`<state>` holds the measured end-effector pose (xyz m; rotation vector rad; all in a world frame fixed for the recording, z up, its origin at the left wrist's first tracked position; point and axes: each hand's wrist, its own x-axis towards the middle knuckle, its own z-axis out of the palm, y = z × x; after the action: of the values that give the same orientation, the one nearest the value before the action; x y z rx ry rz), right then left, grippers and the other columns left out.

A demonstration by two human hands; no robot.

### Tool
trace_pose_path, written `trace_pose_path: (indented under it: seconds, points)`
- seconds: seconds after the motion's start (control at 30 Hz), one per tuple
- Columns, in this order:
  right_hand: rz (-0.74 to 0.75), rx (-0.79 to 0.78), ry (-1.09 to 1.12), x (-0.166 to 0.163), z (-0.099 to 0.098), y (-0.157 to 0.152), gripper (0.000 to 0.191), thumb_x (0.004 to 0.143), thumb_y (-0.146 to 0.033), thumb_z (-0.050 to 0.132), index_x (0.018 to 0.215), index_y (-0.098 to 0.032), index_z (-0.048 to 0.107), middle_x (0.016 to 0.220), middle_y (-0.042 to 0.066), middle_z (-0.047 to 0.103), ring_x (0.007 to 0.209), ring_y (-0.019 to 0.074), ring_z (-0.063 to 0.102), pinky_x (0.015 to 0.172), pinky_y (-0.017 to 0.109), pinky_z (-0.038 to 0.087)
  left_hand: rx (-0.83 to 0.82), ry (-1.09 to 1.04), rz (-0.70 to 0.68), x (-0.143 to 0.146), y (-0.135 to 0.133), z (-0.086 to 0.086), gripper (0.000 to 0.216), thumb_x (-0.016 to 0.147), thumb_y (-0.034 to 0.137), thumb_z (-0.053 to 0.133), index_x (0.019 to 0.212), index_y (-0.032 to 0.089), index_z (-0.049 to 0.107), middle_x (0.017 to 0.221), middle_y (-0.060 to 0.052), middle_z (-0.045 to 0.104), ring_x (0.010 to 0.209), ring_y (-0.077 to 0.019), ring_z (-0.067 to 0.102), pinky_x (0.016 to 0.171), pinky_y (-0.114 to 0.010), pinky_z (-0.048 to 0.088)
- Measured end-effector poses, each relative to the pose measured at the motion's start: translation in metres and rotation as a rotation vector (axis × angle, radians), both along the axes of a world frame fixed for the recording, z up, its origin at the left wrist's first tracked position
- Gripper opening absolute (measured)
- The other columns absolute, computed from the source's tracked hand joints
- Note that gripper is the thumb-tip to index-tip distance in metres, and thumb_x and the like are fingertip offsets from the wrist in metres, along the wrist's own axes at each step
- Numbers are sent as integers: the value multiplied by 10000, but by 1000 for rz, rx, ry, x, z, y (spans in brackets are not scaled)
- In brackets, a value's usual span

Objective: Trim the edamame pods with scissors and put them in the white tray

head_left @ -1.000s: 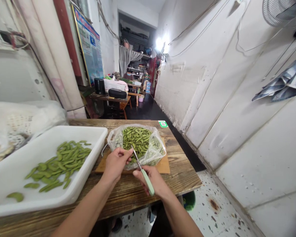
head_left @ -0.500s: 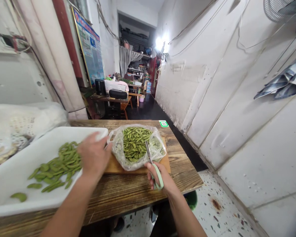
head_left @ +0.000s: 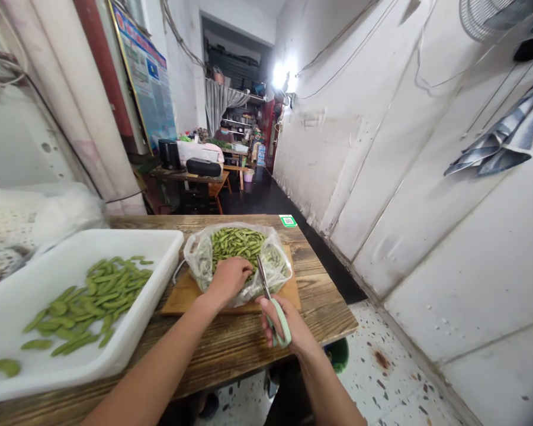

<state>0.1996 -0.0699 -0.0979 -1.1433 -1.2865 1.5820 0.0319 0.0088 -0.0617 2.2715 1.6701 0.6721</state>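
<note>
Head view: left hand (head_left: pixel 229 277) fingertips hidden in bag (head_left: pixel 195 260).

The pods (head_left: pixel 235 242) in the clear bag (head_left: pixel 195 260) are green. At 9 o'clock from them, more green pods (head_left: pixel 89 302) lie in a white tray (head_left: pixel 160 254). The scissors (head_left: pixel 279 319) have light green handles and silver blades. The table (head_left: pixel 320 296) is brown with dark stripes. A blue-and-white striped cloth (head_left: pixel 501 139) hangs at 2 o'clock.
</note>
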Motion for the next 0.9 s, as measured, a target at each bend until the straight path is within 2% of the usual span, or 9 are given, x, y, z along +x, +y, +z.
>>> trace_pose_path:
  seconds: [0.07,0.2,0.37,0.47,0.53,0.7,0.9]
  points:
    - [7,4,-2,-2,0,0,603,704,-694,602,961,-149,567,540,-69,491,365,55,427,304,167,392,0,-68,3,-7,-3,5,252,788,269,501,824,225,746,925,-58,751,893,-231,657,794,-304,444]
    - [43,-2,-9,-3,-3,0,564,722,-661,615,969,-158,549,557,-69,490,379,58,431,321,170,393,-29,-351,19,-24,-17,12,254,752,411,547,731,268,755,860,-21,766,817,-247,682,750,-304,467]
    - [59,55,-16,-7,-5,1,574,739,-688,569,965,-162,520,593,-63,494,404,63,455,364,184,417,-106,-660,223,-34,-33,7,294,655,493,649,723,220,736,783,-52,760,790,-264,680,750,-337,494]
    - [92,44,-39,-11,0,-1,574,740,-695,559,951,-162,521,586,-61,494,397,65,451,351,182,409,-201,-996,195,-34,-40,5,344,605,503,714,715,178,692,784,-74,753,819,-252,687,807,-355,508]
    - [115,39,-42,-14,4,-3,559,745,-692,556,918,-162,523,583,-58,493,402,66,454,350,180,409,-259,-1129,153,-32,-44,6,344,587,485,748,688,169,659,766,-75,747,823,-245,692,842,-375,507]
    - [137,54,-11,-20,10,-5,554,741,-707,545,807,-159,504,594,-46,499,413,68,463,358,193,431,-259,-1177,142,-27,-50,6,335,598,463,764,662,160,637,762,-74,742,808,-230,697,873,-389,505]
    - [111,37,-36,-20,13,-5,588,735,-736,520,830,-156,512,533,-72,459,352,62,426,310,191,389,-265,-1180,178,-21,-54,7,322,588,449,761,639,156,637,729,-78,739,798,-241,702,843,-392,524]
